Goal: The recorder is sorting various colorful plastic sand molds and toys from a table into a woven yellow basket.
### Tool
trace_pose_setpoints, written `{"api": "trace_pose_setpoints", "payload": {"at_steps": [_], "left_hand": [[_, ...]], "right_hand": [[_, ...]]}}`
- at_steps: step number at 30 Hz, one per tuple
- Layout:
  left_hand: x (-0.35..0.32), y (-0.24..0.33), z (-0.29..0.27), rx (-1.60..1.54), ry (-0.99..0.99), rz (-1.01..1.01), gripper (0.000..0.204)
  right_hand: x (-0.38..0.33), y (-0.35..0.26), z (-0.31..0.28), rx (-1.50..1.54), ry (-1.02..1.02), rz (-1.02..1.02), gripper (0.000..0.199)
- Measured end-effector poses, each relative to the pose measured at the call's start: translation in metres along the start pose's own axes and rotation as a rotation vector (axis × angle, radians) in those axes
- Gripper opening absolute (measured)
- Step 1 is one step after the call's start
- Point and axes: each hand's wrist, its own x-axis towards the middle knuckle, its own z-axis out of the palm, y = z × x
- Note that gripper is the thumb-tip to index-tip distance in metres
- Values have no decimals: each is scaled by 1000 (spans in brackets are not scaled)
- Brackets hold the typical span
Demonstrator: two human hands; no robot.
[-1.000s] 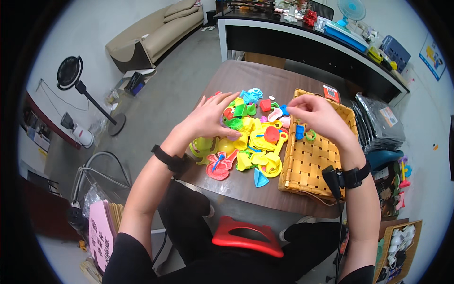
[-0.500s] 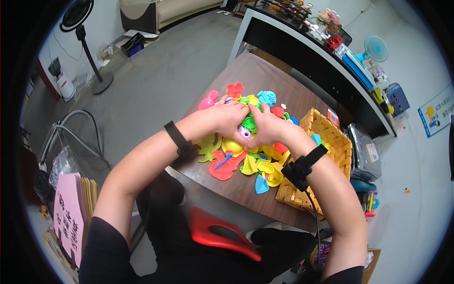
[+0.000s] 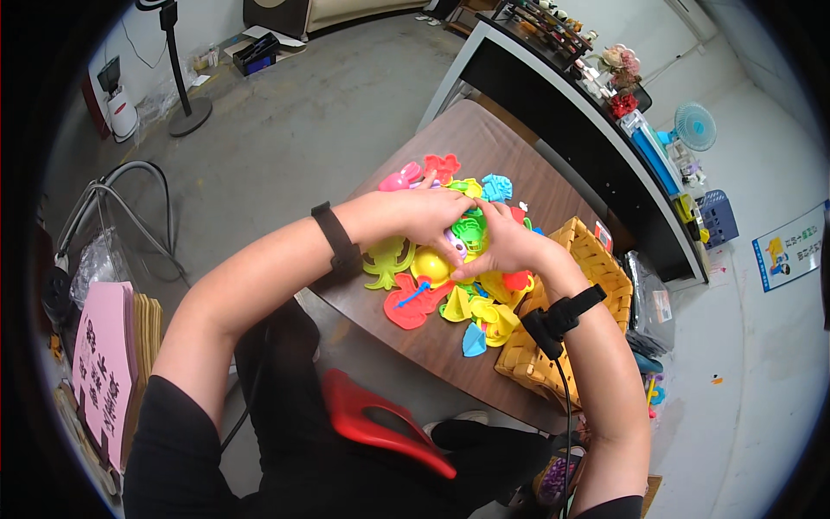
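Heaped near the middle of the brown surface (image 3: pixel 510 164): bright plastic toy shapes (image 3: pixel 437 298) in pink, red, yellow, green and blue, flat and glossy, overlapping. Among them a yellow ball (image 3: pixel 430 265) and a green piece (image 3: pixel 469 232) between the two hands.

Left hand (image 3: pixel 424 214), black band at the wrist, curled over the pile's top, fingers bent onto the green piece; grip narrow, exact hold hidden. Right hand (image 3: pixel 510 246) pressed against it from the other side, fingers closed down on the same piece; cannot tell how tight.

Just right of the heap, touching it, a woven yellow basket (image 3: pixel 596 259) at the surface's edge. Bare wood beyond the pile; near edge close below the shapes, red chair seat (image 3: pixel 380 424) under it.
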Motion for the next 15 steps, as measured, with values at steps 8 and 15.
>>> {"api": "trace_pose_setpoints", "payload": {"at_steps": [8, 15], "left_hand": [[-25, 17, -26, -96, 60, 16, 101], [-36, 36, -53, -166, 187, -162, 87]], "right_hand": [[-9, -11, 4, 9, 27, -7, 157], [-3, -13, 15, -151, 151, -63, 155]]}}
